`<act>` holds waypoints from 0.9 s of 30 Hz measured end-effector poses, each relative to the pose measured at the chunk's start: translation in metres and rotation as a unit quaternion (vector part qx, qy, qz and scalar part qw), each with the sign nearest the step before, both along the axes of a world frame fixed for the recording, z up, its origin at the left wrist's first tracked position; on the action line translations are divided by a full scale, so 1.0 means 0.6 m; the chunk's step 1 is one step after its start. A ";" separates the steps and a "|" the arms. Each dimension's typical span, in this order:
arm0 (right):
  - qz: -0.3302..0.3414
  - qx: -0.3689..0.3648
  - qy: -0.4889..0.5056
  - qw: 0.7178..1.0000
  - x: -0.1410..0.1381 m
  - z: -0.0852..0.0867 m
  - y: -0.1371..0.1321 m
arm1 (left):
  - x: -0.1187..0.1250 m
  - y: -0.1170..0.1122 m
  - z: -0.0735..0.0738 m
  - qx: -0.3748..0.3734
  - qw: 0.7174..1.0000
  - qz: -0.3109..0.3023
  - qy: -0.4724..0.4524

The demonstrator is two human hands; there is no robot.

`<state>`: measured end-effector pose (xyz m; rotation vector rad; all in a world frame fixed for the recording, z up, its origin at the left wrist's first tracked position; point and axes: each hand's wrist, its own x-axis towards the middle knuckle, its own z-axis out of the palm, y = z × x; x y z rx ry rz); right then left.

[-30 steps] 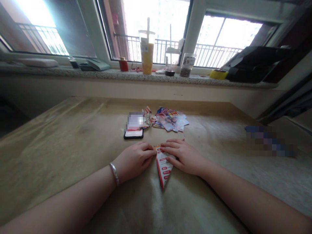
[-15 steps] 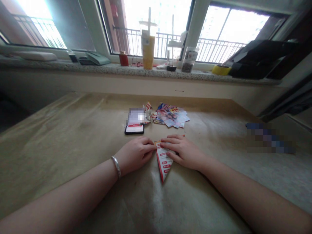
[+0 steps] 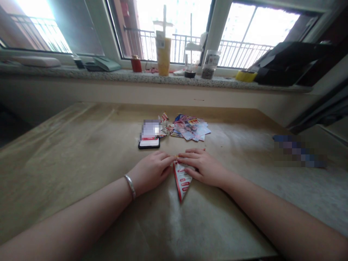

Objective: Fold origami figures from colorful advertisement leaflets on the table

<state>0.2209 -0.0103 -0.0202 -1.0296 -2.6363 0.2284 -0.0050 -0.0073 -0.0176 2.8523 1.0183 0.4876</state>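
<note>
A printed red-and-white paper folded into a narrow triangle (image 3: 182,183) lies on the brown table (image 3: 81,156), its tip pointing towards me. My left hand (image 3: 150,170), with a silver bracelet on the wrist, has its fingers curled and its fingertips pressing on the paper's top left corner. My right hand (image 3: 202,166) lies flat on the paper's upper right part, fingers stretched out and pointing left. The fingertips of both hands nearly meet at the paper's top edge.
A black phone (image 3: 149,143) lies just beyond my hands, beside a pile of printed paper squares (image 3: 190,128) and small folded pieces (image 3: 164,121). The windowsill (image 3: 122,76) holds a tall cup of orange drink (image 3: 164,47), jars, a yellow tape roll (image 3: 245,75) and a black case.
My two hands have drawn slightly closer together at the paper's top edge. The view shifted a little; the paper has stayed in place.
</note>
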 end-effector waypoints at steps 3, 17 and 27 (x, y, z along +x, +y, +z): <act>-0.003 -0.010 0.010 1.000 0.000 0.001 0.000 | 0.007 -0.006 -0.003 0.012 1.000 0.006 0.009; -0.008 -0.028 0.052 0.998 0.002 -0.006 0.005 | 0.020 -0.013 0.003 0.005 0.999 0.024 0.037; 0.012 -0.038 0.079 0.996 0.008 -0.008 0.008 | 0.032 -0.019 0.008 0.009 0.997 0.048 0.059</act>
